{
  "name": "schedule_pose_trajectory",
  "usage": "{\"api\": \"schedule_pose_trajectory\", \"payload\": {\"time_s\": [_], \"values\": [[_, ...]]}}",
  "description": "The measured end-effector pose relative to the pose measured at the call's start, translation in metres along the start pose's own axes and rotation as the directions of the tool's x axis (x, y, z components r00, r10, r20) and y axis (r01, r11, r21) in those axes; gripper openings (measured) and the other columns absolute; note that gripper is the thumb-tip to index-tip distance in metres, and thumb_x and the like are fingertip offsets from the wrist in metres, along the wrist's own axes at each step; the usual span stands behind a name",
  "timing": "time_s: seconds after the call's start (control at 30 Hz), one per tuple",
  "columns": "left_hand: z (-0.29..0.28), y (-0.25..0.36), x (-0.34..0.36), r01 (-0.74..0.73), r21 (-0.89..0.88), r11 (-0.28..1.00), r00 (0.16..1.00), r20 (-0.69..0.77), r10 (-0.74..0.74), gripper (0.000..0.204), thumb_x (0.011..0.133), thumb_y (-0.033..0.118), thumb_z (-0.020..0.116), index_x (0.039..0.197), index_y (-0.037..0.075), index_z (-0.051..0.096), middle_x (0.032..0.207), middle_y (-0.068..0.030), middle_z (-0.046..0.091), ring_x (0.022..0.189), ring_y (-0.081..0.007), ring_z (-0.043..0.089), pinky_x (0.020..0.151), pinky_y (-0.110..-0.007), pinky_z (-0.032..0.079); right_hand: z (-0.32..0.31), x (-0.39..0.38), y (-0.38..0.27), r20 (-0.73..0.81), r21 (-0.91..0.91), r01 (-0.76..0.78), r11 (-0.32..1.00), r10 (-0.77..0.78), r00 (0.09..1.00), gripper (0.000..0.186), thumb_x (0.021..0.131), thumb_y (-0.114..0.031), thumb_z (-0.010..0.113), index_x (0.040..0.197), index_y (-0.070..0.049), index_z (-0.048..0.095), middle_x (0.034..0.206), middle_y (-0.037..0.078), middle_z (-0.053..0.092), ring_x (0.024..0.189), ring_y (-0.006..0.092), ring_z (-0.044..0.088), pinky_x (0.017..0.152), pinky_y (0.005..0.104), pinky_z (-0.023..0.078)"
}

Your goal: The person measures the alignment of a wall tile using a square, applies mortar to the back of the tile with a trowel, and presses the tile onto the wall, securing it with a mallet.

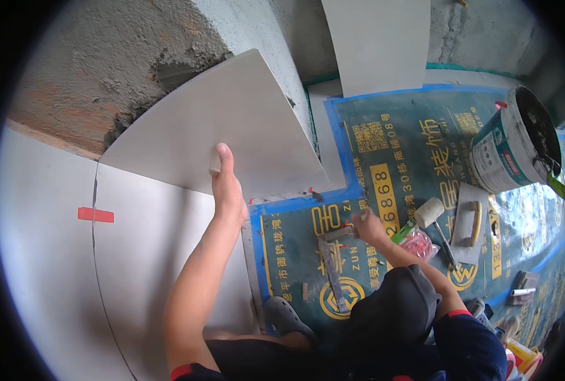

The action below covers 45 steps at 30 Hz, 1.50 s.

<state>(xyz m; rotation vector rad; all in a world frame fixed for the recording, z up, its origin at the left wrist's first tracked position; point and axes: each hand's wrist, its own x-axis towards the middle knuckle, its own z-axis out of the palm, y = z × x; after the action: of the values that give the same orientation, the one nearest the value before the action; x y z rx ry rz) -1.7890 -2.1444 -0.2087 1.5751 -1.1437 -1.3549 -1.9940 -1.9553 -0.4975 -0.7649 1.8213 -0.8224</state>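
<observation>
A large pale grey tile point(231, 117) leans against the rough wall, its lower edge above the pale tile beside the blue tape. My left hand point(226, 184) presses on the face of this tile, one finger stretched up; the other fingers are partly hidden. Over the green floor sheet, my right hand point(368, 227) is closed around the short arm of an L-shaped metal square point(333, 273). The long arm of the square points back toward my foot. A small reddish piece point(305, 291) lies left of it.
Right of my right hand are a white-headed mallet point(429, 213), a bag of red pieces point(417, 245) and a flat trowel point(465, 232). A mortar bucket point(498, 149) stands beyond. Another tall tile point(381, 44) leans at the back. Red tape point(95, 214) crosses a seam at left.
</observation>
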Motion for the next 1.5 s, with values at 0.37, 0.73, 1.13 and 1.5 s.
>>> {"api": "schedule_pose_trajectory", "payload": {"time_s": [0.37, 0.73, 1.13, 1.5], "values": [[0.029, -0.069, 0.072, -0.524, 0.425, 0.738, 0.658, -0.348, 0.668, 0.104, 0.092, 0.067, 0.027, 0.141, -0.015, -0.013, 0.149, -0.0367, -0.014, 0.141, -0.0474, -0.01, 0.114, -0.054, 0.003, -0.088, -0.016, -0.137, -0.085, -0.09, 0.251, 0.964, -0.258, 0.962, 0.03, 0.09, -0.03, 0.057, 0.094, -0.001, 0.062, 0.078, 0.016, 0.066, 0.074, 0.0291, 0.066, 0.071, 0.0379, 0.05], [0.063, -0.072, 0.103, -0.63, 0.39, 0.671, 0.306, -0.67, 0.676, 0.088, 0.095, 0.055, 0.027, 0.146, -0.01, -0.005, 0.151, -0.0356, -0.006, 0.142, -0.0476, -0.005, 0.112, -0.06, 0.003, -0.157, -0.107, 0.075, -0.529, -0.725, -0.422, 0.545, -0.048, 0.847, 0.047, 0.076, -0.022, 0.067, 0.114, 0.001, 0.053, 0.117, 0.022, 0.053, 0.111, 0.0405, 0.05, 0.091, 0.0446, 0.045], [0.057, -0.065, 0.095, -0.636, 0.402, 0.658, 0.269, -0.684, 0.678, 0.085, 0.095, 0.052, 0.028, 0.147, -0.008, -0.002, 0.151, -0.0345, -0.005, 0.142, -0.0475, -0.005, 0.112, -0.059, 0.007, -0.101, -0.115, -0.097, 0.086, -0.859, 0.108, 0.5, -0.068, 0.994, 0.032, 0.095, -0.035, 0.05, 0.089, -0.005, 0.061, 0.077, 0.021, 0.064, 0.077, 0.0422, 0.063, 0.071, 0.0512, 0.049], [0.059, -0.065, 0.099, -0.642, 0.405, 0.651, 0.252, -0.691, 0.678, 0.083, 0.096, 0.051, 0.028, 0.148, -0.007, -0.003, 0.151, -0.035, -0.005, 0.142, -0.0483, -0.004, 0.111, -0.06, 0.008, -0.021, -0.069, -0.213, 0.248, -0.893, 0.226, 0.39, 0.006, 0.969, 0.038, 0.093, -0.043, 0.053, 0.099, -0.008, 0.066, 0.082, 0.017, 0.067, 0.076, 0.0328, 0.067, 0.073, 0.0429, 0.053]]}}
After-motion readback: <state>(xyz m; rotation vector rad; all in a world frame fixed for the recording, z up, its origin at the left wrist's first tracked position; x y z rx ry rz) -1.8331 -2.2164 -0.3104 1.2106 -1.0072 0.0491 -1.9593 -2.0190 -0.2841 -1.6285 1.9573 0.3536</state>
